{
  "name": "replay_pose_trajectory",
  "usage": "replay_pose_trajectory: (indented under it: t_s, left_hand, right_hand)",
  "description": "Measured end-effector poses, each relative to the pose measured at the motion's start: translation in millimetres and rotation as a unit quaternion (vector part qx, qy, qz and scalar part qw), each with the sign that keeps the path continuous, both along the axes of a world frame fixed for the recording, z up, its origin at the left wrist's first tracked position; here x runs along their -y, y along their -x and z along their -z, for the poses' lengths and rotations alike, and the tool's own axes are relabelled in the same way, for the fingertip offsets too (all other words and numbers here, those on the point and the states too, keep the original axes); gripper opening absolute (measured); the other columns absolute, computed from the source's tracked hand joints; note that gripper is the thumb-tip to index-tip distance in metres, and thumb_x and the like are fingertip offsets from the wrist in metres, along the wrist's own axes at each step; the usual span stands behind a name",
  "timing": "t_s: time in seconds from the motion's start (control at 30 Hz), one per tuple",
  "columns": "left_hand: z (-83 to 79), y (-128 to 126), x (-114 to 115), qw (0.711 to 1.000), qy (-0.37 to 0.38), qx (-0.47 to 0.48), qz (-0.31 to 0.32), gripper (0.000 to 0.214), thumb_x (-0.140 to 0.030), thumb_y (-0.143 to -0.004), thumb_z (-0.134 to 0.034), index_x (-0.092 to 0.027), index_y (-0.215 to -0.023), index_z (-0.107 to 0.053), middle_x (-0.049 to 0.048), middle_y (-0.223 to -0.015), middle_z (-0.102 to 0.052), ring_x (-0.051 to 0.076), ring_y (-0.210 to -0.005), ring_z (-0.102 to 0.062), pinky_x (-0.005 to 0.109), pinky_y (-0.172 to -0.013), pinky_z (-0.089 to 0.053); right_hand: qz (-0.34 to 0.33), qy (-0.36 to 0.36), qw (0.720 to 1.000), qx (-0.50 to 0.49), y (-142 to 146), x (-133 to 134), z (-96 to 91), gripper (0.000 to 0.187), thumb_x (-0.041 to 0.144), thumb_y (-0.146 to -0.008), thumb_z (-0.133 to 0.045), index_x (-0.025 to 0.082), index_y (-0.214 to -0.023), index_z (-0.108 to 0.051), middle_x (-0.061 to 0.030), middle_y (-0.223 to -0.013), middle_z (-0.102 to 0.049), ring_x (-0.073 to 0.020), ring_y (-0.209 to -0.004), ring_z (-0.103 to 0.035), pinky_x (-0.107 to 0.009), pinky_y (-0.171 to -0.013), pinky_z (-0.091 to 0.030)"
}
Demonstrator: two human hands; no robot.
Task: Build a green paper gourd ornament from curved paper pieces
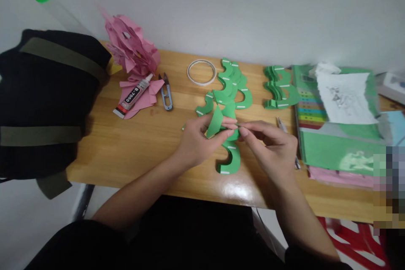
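My left hand is closed on a curved green paper piece, which sticks up between its thumb and fingers. Thumb and forefinger of my right hand pinch the right edge of the same piece, where the fingertips of both hands nearly meet. What lies right at those fingertips is too small to make out. Under and behind the hands lie overlapping green paper cutouts with short white strips. Another curved green cutout lies just in front of the hands.
A tape roll, blue-handled snips and a glue tube on pink paper sit left. Pink paper shapes stand behind; a black bag is far left. Right are stacked green cutouts, a pen and a green folder.
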State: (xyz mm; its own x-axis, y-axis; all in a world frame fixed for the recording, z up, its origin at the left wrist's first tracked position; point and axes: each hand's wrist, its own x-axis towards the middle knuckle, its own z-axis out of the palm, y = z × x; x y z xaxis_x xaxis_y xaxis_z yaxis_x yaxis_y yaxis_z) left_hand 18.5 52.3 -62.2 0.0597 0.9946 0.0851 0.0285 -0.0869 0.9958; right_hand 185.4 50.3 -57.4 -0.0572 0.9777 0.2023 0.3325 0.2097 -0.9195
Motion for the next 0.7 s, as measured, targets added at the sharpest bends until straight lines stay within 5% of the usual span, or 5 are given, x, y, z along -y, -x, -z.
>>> replay_pose_trajectory:
  t_s: [0.7]
  left_hand:
    - [5.0, -0.2, 2.8, 0.999, -0.037, -0.034, -0.011, 0.012, -0.014, -0.078, -0.069, -0.020, -0.088, -0.073, 0.0025, -0.096, -0.076, 0.017, -0.090, -0.072, 0.030, -0.085, -0.057]
  right_hand:
    - [0.015, -0.055, 0.997, 0.050, 3.2, 1.9, -0.8, 0.005, 0.020, -0.079, -0.071, 0.019, -0.084, -0.071, -0.0010, -0.078, -0.075, -0.0098, -0.056, -0.064, -0.022, -0.053, -0.054]
